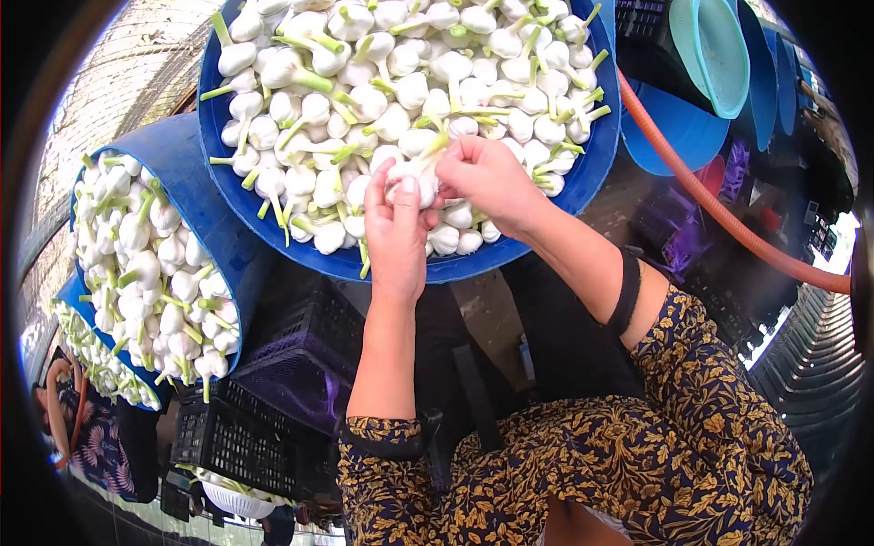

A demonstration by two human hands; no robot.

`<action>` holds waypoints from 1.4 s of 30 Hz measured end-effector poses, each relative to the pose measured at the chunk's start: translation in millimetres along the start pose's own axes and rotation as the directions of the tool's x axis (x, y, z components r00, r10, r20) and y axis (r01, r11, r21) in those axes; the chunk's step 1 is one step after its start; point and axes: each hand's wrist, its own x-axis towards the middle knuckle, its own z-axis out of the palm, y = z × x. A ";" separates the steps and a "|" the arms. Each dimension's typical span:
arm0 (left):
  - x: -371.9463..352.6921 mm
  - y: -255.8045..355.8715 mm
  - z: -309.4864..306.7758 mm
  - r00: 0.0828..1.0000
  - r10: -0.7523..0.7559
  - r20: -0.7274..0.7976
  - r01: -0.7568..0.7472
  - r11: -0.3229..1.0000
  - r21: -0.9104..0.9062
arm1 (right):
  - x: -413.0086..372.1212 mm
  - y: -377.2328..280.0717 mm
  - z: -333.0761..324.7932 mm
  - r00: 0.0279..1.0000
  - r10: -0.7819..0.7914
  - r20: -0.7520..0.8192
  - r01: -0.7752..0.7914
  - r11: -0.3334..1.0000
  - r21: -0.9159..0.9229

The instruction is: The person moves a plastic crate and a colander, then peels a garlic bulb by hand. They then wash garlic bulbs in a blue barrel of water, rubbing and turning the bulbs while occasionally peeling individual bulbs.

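Note:
Both my hands meet over a large blue tub (364, 266) heaped with white garlic bulbs (319, 109) that have short green stems. My left hand (398, 223) is closed around a garlic bulb (414, 187), the thumb lying on its near side. At the bulb's upper right, my right hand (487, 177) pinches with bent fingers at the pale skin by the stem. Part of the held bulb is hidden behind the fingers. More loose bulbs lie right beneath and beside both hands.
At left, a second blue tub (214, 227) is tilted and full of garlic. Black crates (228, 432) and a white basket (238, 500) stand below it. An orange hose (701, 196) curves along the right, near a teal basin (715, 55). Another person (109, 446) is at lower left.

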 end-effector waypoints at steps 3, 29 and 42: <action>1.8 0.2 -8.2 0.987 -0.096 0.126 0.131 0.944 -0.302 | -2.7 -2.9 -5.9 0.984 0.165 0.064 -0.175 0.963 0.205; 6.2 12.8 -7.1 0.981 -0.140 0.135 0.172 0.948 -0.269 | 4.1 19.2 -0.6 0.973 -0.213 -0.095 0.216 0.976 0.022; 5.2 14.5 -14.0 0.999 -0.029 -0.043 0.030 1.000 0.003 | 3.9 -8.3 -23.7 0.997 -0.052 0.048 0.065 0.947 -0.316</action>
